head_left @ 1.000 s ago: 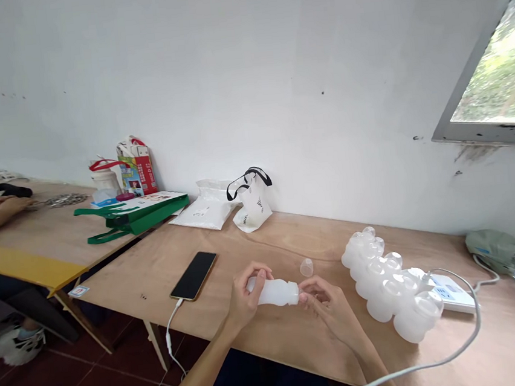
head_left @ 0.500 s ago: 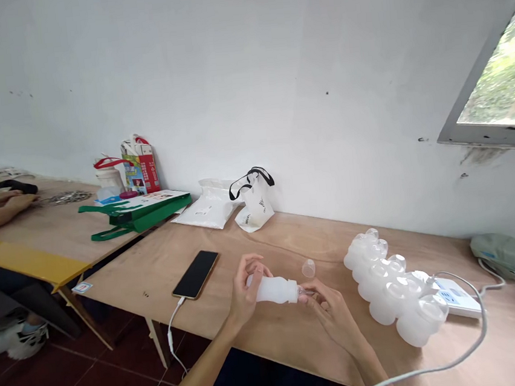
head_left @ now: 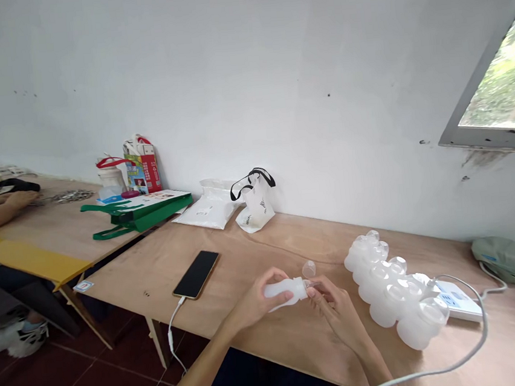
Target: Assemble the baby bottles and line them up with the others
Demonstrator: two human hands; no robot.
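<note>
My left hand (head_left: 267, 298) is wrapped round a frosted white plastic bottle (head_left: 286, 291), which lies tilted sideways with its neck to the right. At the bottle's mouth, the fingers of my right hand (head_left: 334, 304) pinch a small clear piece (head_left: 309, 284); fingers hide most of it, so its kind is unclear. A loose clear dome-shaped cap (head_left: 309, 269) rests on the table just behind my right fingers. Farther right stands a cluster of similar frosted bottles (head_left: 383, 303), several of them topped with clear dome caps.
A black phone (head_left: 196, 275) on a white cable lies to the left. Behind are a white plastic package (head_left: 210, 205) and a white bag (head_left: 259, 208). A white cable (head_left: 475, 348) loops past a white box (head_left: 459, 300) at right. Another person's arm (head_left: 6, 208) rests on the neighbouring table.
My left hand has shifted right along with the bottle, and its grip has turned to lie along the bottle's side. The bottle's mouth is closer to my right fingers.
</note>
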